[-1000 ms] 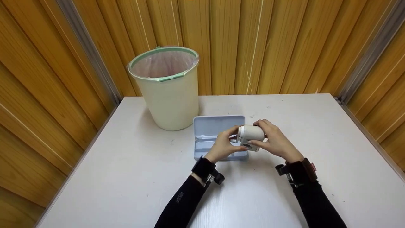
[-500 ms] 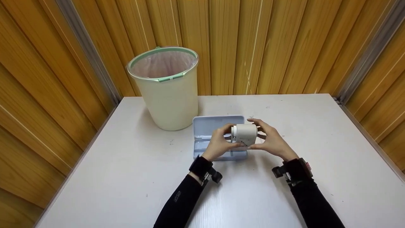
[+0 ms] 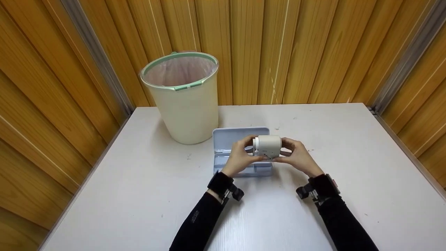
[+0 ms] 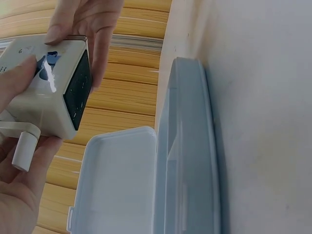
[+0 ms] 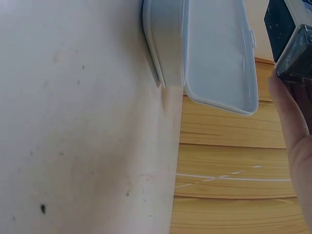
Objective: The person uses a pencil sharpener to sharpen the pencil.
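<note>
A cream crank pencil sharpener [image 3: 270, 143] is held in the air on its side above an open light-blue pencil case [image 3: 224, 136]. My left hand [image 3: 239, 157] grips its crank end, thumb on the near face. The white crank handle [image 4: 24, 150] juts out beside that palm in the left wrist view. At the opposite end, my right hand [image 3: 297, 156] holds the sharpener between thumb and fingers. A see-through dark drawer [image 5: 300, 53] shows at this end in the right wrist view. Part of the case's tray is hidden behind my left hand.
A cream bin [image 3: 190, 111] with a green rim and a plastic liner stands behind the case to the left. Everything rests on a white table [image 3: 146, 174], with wood-look panel walls [image 3: 251, 52] at the back and sides.
The sharpener has moved slightly left and turned more level. My right hand shifted left, its fingers loosening at half a second ago and now closing on the sharpener's right end.
</note>
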`<state>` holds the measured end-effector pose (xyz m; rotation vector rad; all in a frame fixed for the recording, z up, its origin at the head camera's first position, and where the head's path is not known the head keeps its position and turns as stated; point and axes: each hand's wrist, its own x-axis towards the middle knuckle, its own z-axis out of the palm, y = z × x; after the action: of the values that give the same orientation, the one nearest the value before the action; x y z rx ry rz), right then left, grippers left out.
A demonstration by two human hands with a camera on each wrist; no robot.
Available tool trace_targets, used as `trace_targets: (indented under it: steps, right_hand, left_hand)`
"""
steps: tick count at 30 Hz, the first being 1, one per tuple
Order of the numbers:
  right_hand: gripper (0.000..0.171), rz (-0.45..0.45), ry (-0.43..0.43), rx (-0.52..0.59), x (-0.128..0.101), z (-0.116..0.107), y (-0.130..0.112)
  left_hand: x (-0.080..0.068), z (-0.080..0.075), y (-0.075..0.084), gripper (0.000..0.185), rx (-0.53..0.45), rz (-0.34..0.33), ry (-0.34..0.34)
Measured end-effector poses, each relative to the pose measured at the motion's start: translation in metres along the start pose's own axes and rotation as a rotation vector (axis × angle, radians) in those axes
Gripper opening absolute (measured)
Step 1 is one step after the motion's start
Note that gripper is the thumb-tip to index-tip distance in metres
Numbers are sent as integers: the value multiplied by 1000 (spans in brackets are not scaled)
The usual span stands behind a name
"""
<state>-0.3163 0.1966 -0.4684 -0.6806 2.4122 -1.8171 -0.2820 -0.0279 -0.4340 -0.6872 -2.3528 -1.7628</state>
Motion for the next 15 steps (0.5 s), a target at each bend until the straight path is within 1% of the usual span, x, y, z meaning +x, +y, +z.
trace_targets:
  steps: [1, 3, 8, 12, 15]
  right_hand:
    - [65, 6, 4, 2, 0, 0, 0]
    - [62, 17, 10, 10, 0, -1, 1]
    - [58, 18, 16, 20, -1, -3, -2]
    - [58, 17, 18, 26, -1, -5, -6]
    - [57, 21, 8, 39, -1, -6, -8]
  left_hand:
    - [0, 0, 1, 58, 2, -2, -3]
    - [2, 1, -4, 60, 8, -5, -8]
    - [8, 7, -24, 63, 30, -8, 2]
    - [10, 6, -27, 63, 34, -2, 4]
    - [10, 5, -25, 63, 23, 1, 2]
